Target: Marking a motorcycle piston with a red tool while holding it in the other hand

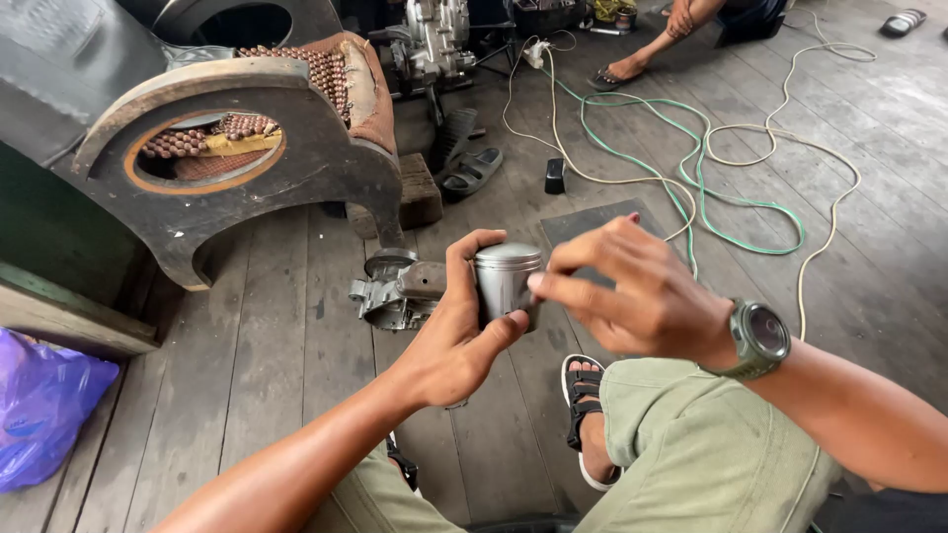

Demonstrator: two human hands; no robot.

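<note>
My left hand point(456, 341) is wrapped around a bare metal piston point(507, 281), thumb up along its near side and fingers curled round the back, so it stands crown up in front of my chest, above the floorboards. My right hand point(632, 291) sits just beside it with the fingers bent loosely and the thumb reaching in to touch the piston's skirt on the right; it pinches nothing that I can see. A dark green watch point(758, 338) rides on that wrist.

As I judge it, the piston is out of any engine and free in my grip, and I am at the stage of feeling it over. I can't tell whether rings or a pin are fitted, since my fingers cover much of the skirt. Nothing here shows it going into a cylinder yet.

Directly beyond my left hand, an aluminium engine casing part point(395, 291) lies on the wooden floor point(267, 345). My sandalled foot point(585, 407) and knees in olive trousers are below. Further out stand a worn, curved seat frame with wooden beads point(237, 148), a grey slipper point(472, 173), a small black block point(555, 176) and loops of green and cream cable point(711, 168). A purple plastic bag point(44, 405) is at far left, another person's foot point(632, 61) at the top.
</note>
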